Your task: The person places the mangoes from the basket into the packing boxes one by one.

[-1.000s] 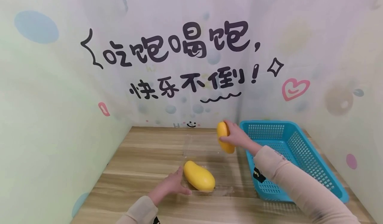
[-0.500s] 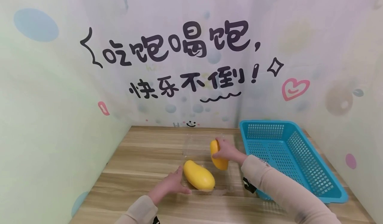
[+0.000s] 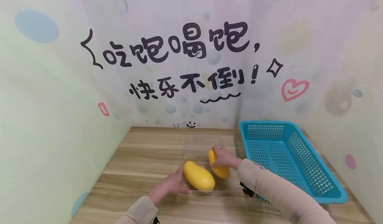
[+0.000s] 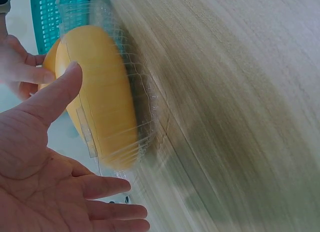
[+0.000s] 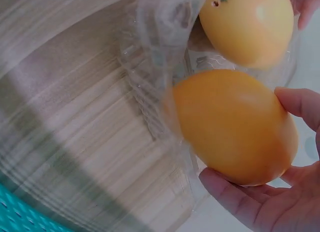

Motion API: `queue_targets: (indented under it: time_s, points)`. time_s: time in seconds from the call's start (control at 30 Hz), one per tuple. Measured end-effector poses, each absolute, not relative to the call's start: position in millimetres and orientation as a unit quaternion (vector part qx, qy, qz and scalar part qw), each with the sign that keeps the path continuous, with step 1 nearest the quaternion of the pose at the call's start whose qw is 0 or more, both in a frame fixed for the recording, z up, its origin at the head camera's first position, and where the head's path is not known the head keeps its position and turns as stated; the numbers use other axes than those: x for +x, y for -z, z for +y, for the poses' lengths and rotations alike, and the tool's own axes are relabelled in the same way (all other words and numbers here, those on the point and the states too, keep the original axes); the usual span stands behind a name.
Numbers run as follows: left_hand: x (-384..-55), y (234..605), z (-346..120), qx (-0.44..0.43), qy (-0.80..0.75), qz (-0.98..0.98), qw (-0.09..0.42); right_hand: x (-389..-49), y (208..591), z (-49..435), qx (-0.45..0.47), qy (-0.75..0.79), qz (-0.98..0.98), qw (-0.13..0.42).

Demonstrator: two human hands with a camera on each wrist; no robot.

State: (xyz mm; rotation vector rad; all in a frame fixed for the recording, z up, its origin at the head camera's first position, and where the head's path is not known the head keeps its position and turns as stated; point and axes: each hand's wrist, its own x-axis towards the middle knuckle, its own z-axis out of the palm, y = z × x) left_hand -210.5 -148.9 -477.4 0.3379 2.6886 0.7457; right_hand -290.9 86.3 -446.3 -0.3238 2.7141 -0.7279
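Observation:
A yellow mango (image 3: 198, 177) lies in a clear plastic clamshell box (image 4: 145, 99), whose lid (image 3: 198, 144) is folded back toward the wall. My right hand (image 3: 225, 157) grips a second mango (image 5: 235, 127), thumb on one side and fingers on the other. This mango is tilted at the box's right side, next to the first one; the right wrist view has its near end at the plastic wall. Beside the box's left edge, my left hand (image 3: 171, 184) holds nothing, its thumb and fingers spread. Whether it touches the plastic I cannot tell.
A blue perforated plastic basket (image 3: 324, 184) stands at the right of the wooden table (image 3: 140, 160), under my right forearm. A printed curtain (image 3: 167, 17) with dark lettering closes off the back, and pale walls flank both sides.
My right hand has carried its mango from near the basket's back left corner toward me and slightly left, down to the box. The left hand and the first mango have stayed in place.

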Motion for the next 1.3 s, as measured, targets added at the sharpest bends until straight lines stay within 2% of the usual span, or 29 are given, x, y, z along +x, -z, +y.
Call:
queue_targets:
  time_s: [0.27, 0.57, 0.97, 1.3]
  points:
    - [-208.6, 477.1, -147.9, 0.118, -0.27, 0.94, 0.172, -289.9, 462.0, 81.6, -0.133, 0.224, 0.954, 0.147]
    - [-208.0, 478.7, -147.5, 0.11, -0.278, 0.938, 0.175, -290.0, 480.2, 79.1, -0.146, 0.218, 0.951, 0.162]
    - [-210.0, 478.8, -148.8, 0.115, -0.275, 0.939, 0.174, -287.6, 476.0, 77.9, -0.147, 0.217, 0.95, 0.167]
    - [-210.6, 478.9, -148.9, 0.114, -0.28, 0.936, 0.18, -284.5, 477.0, 78.7, -0.175, 0.201, 0.953, 0.145]
